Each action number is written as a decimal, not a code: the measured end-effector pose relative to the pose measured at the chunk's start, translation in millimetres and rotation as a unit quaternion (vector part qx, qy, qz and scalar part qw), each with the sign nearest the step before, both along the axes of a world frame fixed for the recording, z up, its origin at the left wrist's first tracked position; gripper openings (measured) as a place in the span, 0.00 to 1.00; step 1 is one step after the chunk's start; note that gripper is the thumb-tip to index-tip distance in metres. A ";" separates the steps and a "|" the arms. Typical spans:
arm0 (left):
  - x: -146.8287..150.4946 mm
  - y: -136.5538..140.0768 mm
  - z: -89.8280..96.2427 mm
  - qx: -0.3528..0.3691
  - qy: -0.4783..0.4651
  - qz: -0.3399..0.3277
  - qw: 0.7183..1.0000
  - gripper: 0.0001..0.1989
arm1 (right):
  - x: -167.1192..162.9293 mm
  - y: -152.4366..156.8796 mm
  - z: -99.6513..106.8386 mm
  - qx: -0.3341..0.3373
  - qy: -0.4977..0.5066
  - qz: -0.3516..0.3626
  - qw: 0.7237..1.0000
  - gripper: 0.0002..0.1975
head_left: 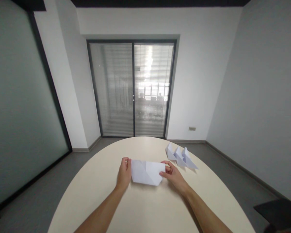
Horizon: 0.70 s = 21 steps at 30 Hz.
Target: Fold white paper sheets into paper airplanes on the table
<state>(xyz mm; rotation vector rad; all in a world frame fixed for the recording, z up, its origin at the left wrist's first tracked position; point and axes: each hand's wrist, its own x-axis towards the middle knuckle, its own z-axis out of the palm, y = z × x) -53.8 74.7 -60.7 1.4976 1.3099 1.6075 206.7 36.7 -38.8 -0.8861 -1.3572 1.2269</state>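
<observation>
A partly folded sheet of white paper (146, 172) is held up just over the table in front of me, with diagonal creases and slanted lower corners. My left hand (124, 171) pinches its left edge, thumb and fingers closed together. At the right edge, my right hand (169, 172) grips the same paper between thumb and fingers. Beyond my right hand, three white folded paper boats (180, 156) stand in a slanting row near the table's far right rim.
The round cream table (145, 210) fills the foreground. Behind it are glass doors (133, 90) with blinds. A dark flat object, perhaps a chair (278, 210), sits at the lower right. A frosted glass panel (21, 106) stands on the left.
</observation>
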 end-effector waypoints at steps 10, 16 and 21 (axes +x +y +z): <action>7.8 -4.1 8.9 -0.036 -0.069 -0.081 0.994 0.17 | -2.1 -10.7 16.4 0.203 -0.213 -0.086 0.952 0.05; 11.1 -2.6 -3.6 -0.033 -0.010 -0.117 0.993 0.17 | -0.1 -16.4 15.2 0.176 -0.293 -0.065 0.938 0.14; 13.5 -12.2 2.3 -0.038 0.063 -0.133 0.988 0.25 | -1.8 -11.3 15.3 0.176 -0.305 -0.091 0.931 0.13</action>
